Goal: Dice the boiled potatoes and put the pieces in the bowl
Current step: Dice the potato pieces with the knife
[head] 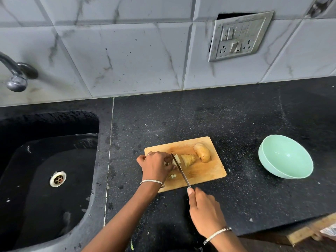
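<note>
Left hand (156,165): curled down on the potato strips (176,160) at the left end of the cutting board (203,170), fingers pinning them so they did not roll or spread under the blade.
Right hand (204,211): wrapped shut round the knife handle, near the front of the surface (236,115), forefinger laid along the top; handle itself hidden in the grip.
Knife (181,170): blade ran from the near board edge up and left, edge down on the strips just beside the left fingertips; looked like a cross cut to turn strips into dice.
Sliced potato half (188,160): centre of the board, just right of the blade, already cut lengthwise, waiting its turn.
Whole potato (202,152): far right of the board, skin on, uncut, parked clear of the blade.
Diced bits (172,176): a few small cubes on the board near the left wrist.
Bowl (285,159): pale green, on the surface well right of the board, tipped toward the camera, nothing visible inside.
Progress: early, no pieces in the bowl yet, most potato still to dice.
Risk: fingertips very close to the blade.
Sink (45,170): left of the board, not in use.
</note>
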Motion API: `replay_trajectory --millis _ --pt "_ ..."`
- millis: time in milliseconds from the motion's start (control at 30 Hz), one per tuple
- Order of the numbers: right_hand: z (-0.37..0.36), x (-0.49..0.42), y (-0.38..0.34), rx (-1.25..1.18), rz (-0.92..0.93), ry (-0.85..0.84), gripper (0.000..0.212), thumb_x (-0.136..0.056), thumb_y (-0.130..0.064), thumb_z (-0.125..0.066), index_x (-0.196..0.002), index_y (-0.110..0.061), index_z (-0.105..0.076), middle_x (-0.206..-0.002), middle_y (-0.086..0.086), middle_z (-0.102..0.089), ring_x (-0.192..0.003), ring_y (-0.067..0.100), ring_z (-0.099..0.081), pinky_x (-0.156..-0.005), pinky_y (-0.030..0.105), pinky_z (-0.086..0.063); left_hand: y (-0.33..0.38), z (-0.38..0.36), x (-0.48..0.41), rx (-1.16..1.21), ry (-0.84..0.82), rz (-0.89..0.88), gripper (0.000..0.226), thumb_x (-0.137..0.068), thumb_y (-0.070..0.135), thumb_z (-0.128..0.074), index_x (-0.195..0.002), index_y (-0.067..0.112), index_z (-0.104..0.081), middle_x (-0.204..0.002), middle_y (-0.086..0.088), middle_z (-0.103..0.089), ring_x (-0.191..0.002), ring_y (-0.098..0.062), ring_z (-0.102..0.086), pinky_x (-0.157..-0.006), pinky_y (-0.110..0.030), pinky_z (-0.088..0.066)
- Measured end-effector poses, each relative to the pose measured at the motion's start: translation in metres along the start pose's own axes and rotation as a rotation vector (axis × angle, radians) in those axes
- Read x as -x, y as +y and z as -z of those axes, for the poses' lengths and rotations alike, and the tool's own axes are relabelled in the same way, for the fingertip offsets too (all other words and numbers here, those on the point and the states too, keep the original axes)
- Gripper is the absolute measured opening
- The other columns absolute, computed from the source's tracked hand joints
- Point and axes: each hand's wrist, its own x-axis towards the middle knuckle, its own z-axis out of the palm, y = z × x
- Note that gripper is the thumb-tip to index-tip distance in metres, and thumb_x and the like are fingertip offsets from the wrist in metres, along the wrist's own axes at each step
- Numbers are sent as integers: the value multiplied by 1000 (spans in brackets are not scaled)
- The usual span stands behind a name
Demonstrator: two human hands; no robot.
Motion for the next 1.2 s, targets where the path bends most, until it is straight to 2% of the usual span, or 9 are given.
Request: replay_trajectory --millis 133,333,500,700,833,900,1000,1033,1200 --pt "-1 -1 0 4 12 21 37 -103 -49 -18 -86 -26 -42 -78 -4 -53 -83 27 -61 -64 37 -40 -1 2 -1 23 -10 -11 24 -75 46 -73 -98 37 -71 -91 18 -70 -101 -10 -56 -87 -39 -22" --pt "-6 -4 -4 -14 17 -1 36 -103 -47 -19 -86 -25 -42 -80 -3 -55 -82 27 -60 -65 37 -40 -2 0 -3 41 -20 -10 20 -77 42 -74 -96 37 -72 -89 18 -71 -101 -11 -55 -89 -41 -21" --pt "-10 -1 -13 98 -4 36 37 -104 -45 -20 -101 -20 -47 -96 5 -65 -95 31 -65 -63 36 -40 -1 0 -3 54 -15 -13 15 -78 38 -74 -92 35 -72 -87 16 -70 -99 -12 -53 -87 -38 -16" --pt "-13 -6 -19 178 -26 -7 39 -104 -45 -21 -107 -17 -49 -103 6 -66 -101 33 -65 -68 39 -46 -1 0 -3 28 -23 -4 7 -79 38 -71 -85 35 -71 -81 12 -69 -96 -12 -54 -91 -41 -21" --pt "-6 -12 -12 44 -45 -87 45 -104 -47 -22 -100 -16 -54 -102 11 -64 -101 36 -62 -71 39 -42 -3 -1 -4 49 -11 -21 9 -77 42 -73 -83 35 -71 -78 16 -68 -93 -9 -55 -87 -39 -19" --pt "-1 -16 -6 -53 -59 -137 45 -103 -49 -24 -89 -17 -52 -95 12 -62 -93 33 -61 -71 38 -41 -2 -2 -3 33 3 -28 11 -78 44 -71 -85 36 -71 -78 17 -68 -94 -8 -55 -89 -41 -21" --pt "4 -12 6 -183 -89 -168 46 -103 -49 -28 -74 -18 -46 -71 5 -58 -61 21 -55 -61 36 -42 -1 -3 -3 -14 35 -43 12 -80 44 -68 -88 36 -71 -80 17 -69 -94 -9 -55 -90 -41 -22" --pt "5 -10 9 -200 -98 -178 46 -103 -49 -29 -73 -18 -46 -68 4 -56 -57 20 -52 -59 35 -42 -2 -3 -3 -32 46 -47 13 -80 45 -67 -88 36 -71 -80 17 -69 -94 -9 -56 -90 -41 -22" --pt "13 1 17 -98 -39 -161 47 -103 -50 -24 -80 -20 -52 -79 1 -60 -80 22 -60 -77 38 -47 -5 -3 -3 -109 65 -73 13 -78 43 -65 -85 33 -69 -82 14 -68 -92 -12 -56 -90 -42 -22"
